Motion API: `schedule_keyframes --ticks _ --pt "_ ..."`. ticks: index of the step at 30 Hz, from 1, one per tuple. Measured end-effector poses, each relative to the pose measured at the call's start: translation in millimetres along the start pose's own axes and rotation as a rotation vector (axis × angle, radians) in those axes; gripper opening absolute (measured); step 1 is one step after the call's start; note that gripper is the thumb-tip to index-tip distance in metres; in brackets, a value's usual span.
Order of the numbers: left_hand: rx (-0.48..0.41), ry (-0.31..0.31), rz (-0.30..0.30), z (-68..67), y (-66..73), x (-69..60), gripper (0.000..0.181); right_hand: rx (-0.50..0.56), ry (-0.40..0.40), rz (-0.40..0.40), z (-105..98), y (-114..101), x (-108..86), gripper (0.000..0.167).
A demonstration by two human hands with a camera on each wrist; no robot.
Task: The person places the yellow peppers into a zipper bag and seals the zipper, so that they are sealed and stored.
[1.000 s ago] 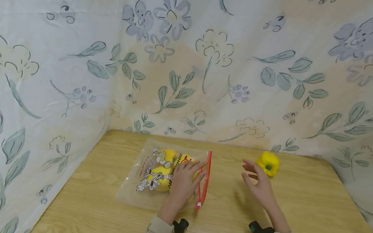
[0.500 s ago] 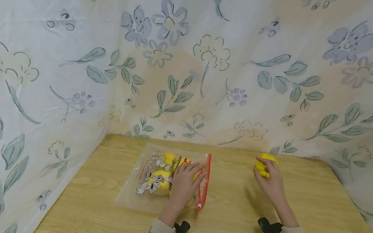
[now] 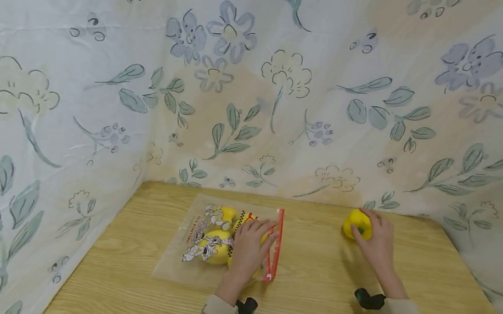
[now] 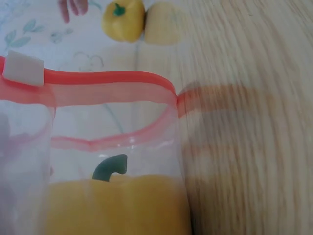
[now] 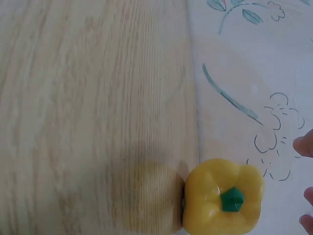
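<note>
The pepper (image 5: 220,188) sits near the far edge of the table (image 3: 313,269). Your right hand (image 3: 379,243) hovers at it, fingers spread, not touching. Your left hand (image 3: 247,245) rests, fingers extended, on the bag (image 3: 177,265) with yellow items inside.

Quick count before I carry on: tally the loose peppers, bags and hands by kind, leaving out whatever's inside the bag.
Loose yellow pepper: 1
Red-edged zip bag: 1
Hands (left hand, right hand): 2
Total: 4
</note>
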State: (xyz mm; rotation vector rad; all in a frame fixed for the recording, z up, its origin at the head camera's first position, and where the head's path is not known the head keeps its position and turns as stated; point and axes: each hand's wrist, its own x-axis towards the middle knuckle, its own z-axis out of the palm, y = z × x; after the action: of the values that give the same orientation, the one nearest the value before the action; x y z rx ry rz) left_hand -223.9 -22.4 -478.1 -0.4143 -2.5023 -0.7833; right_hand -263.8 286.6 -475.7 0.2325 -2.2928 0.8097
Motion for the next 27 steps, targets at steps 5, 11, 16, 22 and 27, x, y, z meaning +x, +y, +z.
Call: schedule_keyframes --ticks 5,11,16,22,27 --pt "0.005 0.005 0.005 0.7 -0.6 0.8 0.037 -0.028 -0.04 0.026 0 5 3.3 0.049" --pt "-0.01 0.003 0.005 -0.6 -0.2 -0.1 0.041 -0.009 -0.108 0.089 0 13 6.9 0.051" --pt "-0.011 -0.015 0.001 -0.7 0.2 -1.1 0.04 0.035 -0.147 0.161 1 18 7.5 0.051" --pt "-0.016 -0.004 0.002 -2.4 0.8 -2.1 0.034 0.074 -0.177 0.188 0 22 5.3 0.054" --pt "-0.021 -0.002 0.009 -3.5 0.1 -2.8 0.033 0.116 -0.245 0.198 -2 30 4.2 0.058"
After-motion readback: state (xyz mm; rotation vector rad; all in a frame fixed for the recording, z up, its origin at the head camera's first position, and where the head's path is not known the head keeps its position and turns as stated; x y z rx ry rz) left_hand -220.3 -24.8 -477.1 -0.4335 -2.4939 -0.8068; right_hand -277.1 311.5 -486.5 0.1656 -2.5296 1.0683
